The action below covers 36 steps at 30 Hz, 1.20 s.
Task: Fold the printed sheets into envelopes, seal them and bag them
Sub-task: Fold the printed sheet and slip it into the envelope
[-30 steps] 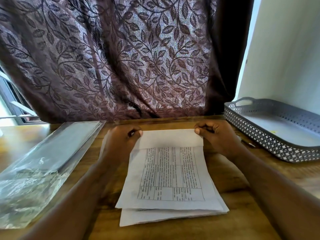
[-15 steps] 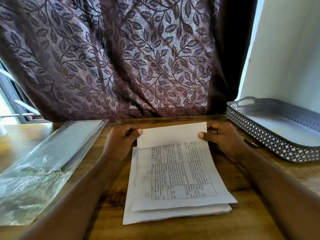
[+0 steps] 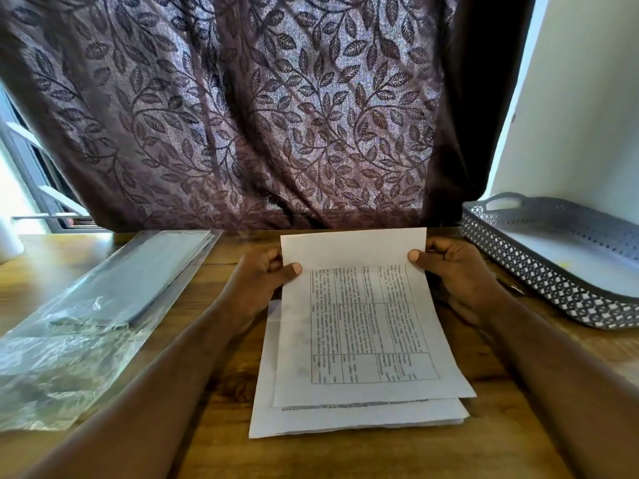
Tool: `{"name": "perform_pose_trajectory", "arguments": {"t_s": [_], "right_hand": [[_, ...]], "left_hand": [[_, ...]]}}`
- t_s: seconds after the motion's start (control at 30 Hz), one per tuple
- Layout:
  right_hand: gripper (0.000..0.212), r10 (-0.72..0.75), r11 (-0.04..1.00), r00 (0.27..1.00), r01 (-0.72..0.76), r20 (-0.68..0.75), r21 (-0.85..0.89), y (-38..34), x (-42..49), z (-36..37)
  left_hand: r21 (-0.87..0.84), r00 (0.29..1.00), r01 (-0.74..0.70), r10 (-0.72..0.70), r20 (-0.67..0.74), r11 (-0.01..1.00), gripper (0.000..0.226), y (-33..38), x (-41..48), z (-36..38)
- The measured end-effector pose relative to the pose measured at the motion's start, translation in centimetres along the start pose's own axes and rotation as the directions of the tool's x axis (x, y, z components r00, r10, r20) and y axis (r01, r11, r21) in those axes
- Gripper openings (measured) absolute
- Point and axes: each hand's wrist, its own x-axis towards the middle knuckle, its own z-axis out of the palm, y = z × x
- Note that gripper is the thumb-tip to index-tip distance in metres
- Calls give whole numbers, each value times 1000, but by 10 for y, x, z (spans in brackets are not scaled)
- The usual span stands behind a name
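The white printed sheet, bearing a ruled table of small black text, lies at the centre of the brown wooden table on a stack of further white sheets, with its far edge raised off the stack. The left hand pinches the far left edge and the right hand pinches the far right edge, each with its thumb on the printed face and its curled fingers largely hidden behind the paper. A pile of clear plastic bags lies well to the left, a grey perforated plastic tray stands to the right, and a maroon leaf-patterned curtain hangs behind the table.
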Motion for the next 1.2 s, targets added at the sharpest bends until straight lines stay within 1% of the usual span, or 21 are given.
{"name": "perform_pose_trajectory", "arguments": {"t_s": [0.17, 0.3, 0.37, 0.43, 0.53, 0.67, 0.8, 0.9, 1.0, 1.1, 1.13, 1.17, 1.2], "right_hand": [[21, 15, 999, 999, -17, 41, 45, -2, -2, 2], [22, 51, 990, 997, -57, 54, 127, -2, -2, 2], [21, 57, 988, 997, -65, 61, 143, -1, -1, 1], [23, 60, 988, 995, -70, 77, 141, -1, -1, 1], [23, 50, 989, 995, -62, 89, 136, -1, -3, 4], [23, 12, 989, 999, -19, 53, 149, -1, -4, 6], [19, 5, 988, 995, -21, 102, 153, -2, -5, 6], [31, 12, 989, 995, -27, 101, 148, -2, -5, 6], [33, 41, 990, 995, -52, 92, 129, -1, -4, 6], [36, 65, 989, 995, -75, 80, 128, 0, -3, 6], [35, 70, 987, 995, -80, 77, 136, -1, -3, 6], [33, 73, 986, 995, -83, 74, 144, -1, -4, 7], [29, 75, 985, 995, -85, 71, 149, -2, -5, 8]], "left_hand": [[-85, 999, 30, -33, -32, 996, 27, 2, -2, 0], [-180, 998, 14, -26, -61, 983, 25, 4, -3, -1], [-183, 996, 2, -18, -86, 983, 25, 5, -4, -1], [-159, 993, -14, -6, -122, 987, 23, 5, -4, -2], [-168, 988, -16, -10, -153, 986, 22, 4, -4, -3], [-198, 984, -17, -18, -175, 980, 24, 2, -1, -5], [-215, 979, -29, -15, -202, 976, 24, 1, 1, -5], [-293, 978, -35, -27, -206, 955, 27, 1, 2, -4], [-343, 979, -33, -38, -199, 939, 26, 1, 2, -3], [-328, 982, -16, -47, -183, 944, 17, -1, 3, -4], [-275, 984, -17, -33, -176, 961, 12, -2, 3, -4], [-171, 985, -28, -2, -171, 985, 7, -5, 3, -6], [-47, 986, -50, 42, -164, 998, 7, -6, 3, -6]]}}
